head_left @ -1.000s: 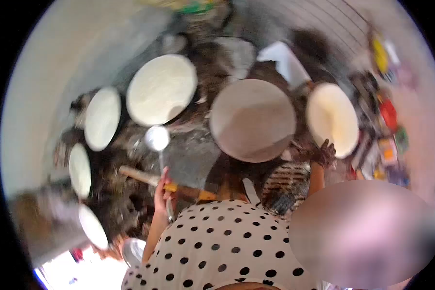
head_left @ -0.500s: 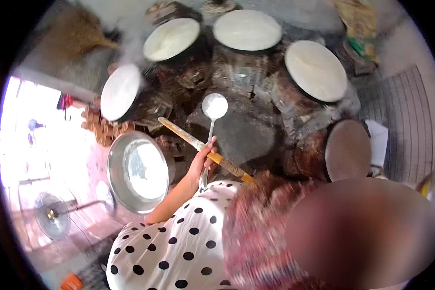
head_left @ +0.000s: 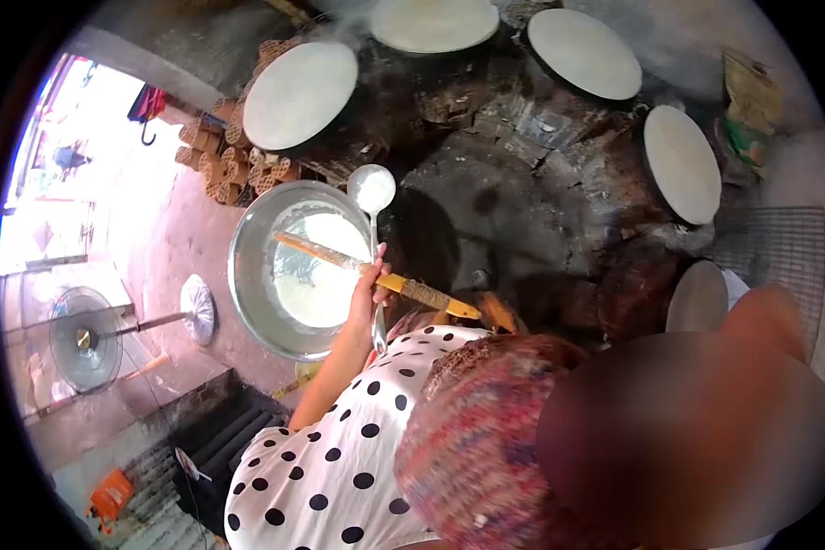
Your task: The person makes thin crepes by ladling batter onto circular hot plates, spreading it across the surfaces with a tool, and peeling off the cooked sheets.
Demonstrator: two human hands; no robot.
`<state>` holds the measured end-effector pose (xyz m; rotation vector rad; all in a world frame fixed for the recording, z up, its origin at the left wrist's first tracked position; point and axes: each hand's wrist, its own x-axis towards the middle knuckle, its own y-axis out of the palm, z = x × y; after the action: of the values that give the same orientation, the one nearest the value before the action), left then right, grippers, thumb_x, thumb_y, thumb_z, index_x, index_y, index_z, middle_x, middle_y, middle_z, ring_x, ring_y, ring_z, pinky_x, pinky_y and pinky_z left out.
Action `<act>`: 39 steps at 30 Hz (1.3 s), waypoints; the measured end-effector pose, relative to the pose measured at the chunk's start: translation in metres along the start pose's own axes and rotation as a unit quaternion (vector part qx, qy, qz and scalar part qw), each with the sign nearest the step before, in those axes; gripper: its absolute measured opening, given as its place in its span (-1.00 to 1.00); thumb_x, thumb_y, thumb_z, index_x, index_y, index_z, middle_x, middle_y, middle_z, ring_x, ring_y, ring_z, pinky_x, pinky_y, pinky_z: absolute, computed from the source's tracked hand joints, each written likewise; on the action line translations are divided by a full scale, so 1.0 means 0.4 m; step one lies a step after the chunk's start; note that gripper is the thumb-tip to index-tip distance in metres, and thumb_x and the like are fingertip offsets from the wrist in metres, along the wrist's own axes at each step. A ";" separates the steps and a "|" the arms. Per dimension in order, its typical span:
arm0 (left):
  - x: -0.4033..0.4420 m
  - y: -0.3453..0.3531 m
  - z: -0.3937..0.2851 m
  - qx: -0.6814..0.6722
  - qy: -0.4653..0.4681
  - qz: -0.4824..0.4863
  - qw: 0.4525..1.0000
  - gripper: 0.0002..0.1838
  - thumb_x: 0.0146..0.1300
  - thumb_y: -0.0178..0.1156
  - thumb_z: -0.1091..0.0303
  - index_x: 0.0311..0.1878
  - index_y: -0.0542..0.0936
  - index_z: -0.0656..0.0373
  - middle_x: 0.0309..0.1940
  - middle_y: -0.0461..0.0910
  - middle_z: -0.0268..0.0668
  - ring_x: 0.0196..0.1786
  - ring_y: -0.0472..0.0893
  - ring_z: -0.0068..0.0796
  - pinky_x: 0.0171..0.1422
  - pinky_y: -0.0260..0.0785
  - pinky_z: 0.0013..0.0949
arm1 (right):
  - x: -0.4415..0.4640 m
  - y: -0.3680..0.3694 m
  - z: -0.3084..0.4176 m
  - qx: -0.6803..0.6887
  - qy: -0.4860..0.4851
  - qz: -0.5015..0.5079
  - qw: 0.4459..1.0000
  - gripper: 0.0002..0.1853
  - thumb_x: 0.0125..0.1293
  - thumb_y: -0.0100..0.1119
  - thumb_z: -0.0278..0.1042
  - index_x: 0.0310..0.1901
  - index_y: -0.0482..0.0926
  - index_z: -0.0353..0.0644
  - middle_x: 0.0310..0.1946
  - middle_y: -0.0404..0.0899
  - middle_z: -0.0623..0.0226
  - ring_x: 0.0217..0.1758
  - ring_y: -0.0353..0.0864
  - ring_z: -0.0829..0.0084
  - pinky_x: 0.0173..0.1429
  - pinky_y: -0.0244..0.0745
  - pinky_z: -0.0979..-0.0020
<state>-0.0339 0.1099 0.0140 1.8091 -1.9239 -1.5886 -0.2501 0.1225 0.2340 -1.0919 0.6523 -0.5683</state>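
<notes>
On the left, the pinkish floor [head_left: 170, 215] carries a standing fan [head_left: 85, 337] and, farther off, stacked hollow bricks [head_left: 225, 174]; the sooty stove [head_left: 536, 128] carries 5 round pans [head_left: 582, 55].

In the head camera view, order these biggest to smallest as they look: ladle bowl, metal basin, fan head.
1. Metal basin
2. Fan head
3. Ladle bowl

The fan head seems farther off, so its real size may compare differently.

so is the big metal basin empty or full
Partly full: a white, liquid-looking pool lies in the metal basin, and bare wall shows above it.
</notes>
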 end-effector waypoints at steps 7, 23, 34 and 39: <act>-0.058 0.018 0.018 -0.002 0.077 -0.068 0.995 -0.55 0.39 0.03 0.21 0.31 0.31 0.01 -0.39 0.42 -0.51 -0.68 0.16 -0.78 -0.61 0.13 -0.64 | 0.073 -0.136 0.091 -0.207 -0.102 0.094 0.968 -0.78 0.10 0.14 -0.32 -0.24 0.71 -0.08 -0.25 0.69 0.21 -0.19 0.66 0.26 -0.05 0.56 0.15; -0.204 -0.212 0.044 -0.044 0.160 -0.194 0.967 -0.65 0.44 -0.05 0.18 0.08 0.49 0.24 -0.51 0.50 -0.44 -0.70 0.20 -0.74 -0.62 0.13 -0.61 | 0.380 0.524 -0.213 0.477 0.165 0.103 0.857 -0.66 0.32 0.12 -0.16 0.06 0.52 -0.09 -0.50 0.53 0.28 -0.57 0.49 0.52 -0.51 0.41 0.39; -0.064 -0.919 -0.123 0.142 0.056 -0.440 0.885 -0.75 0.32 -0.01 0.29 -0.44 0.51 0.18 -0.66 0.50 -0.34 -0.72 0.43 -0.52 -0.61 0.30 -0.41 | 0.689 0.663 -0.081 0.443 0.318 0.375 0.750 -0.42 0.33 -0.11 -0.41 0.37 0.20 0.32 -0.48 0.47 0.29 -0.62 0.42 0.39 -0.60 0.39 0.28; 0.005 -0.990 -0.171 0.418 -0.019 -0.493 0.763 -0.75 0.24 -0.03 0.33 -0.31 0.59 0.28 -0.51 0.61 -0.02 -0.56 0.62 -0.15 -0.33 0.46 -0.14 | 0.821 0.798 0.030 0.385 0.299 0.371 0.790 -0.48 0.27 -0.05 -0.27 0.31 0.33 0.02 -0.34 0.61 0.12 -0.52 0.59 0.31 -0.40 0.55 0.29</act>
<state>0.2873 0.1536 -0.2236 3.6127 -1.9206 -0.7538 0.0143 0.0129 -0.1237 0.1880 1.1823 -0.4023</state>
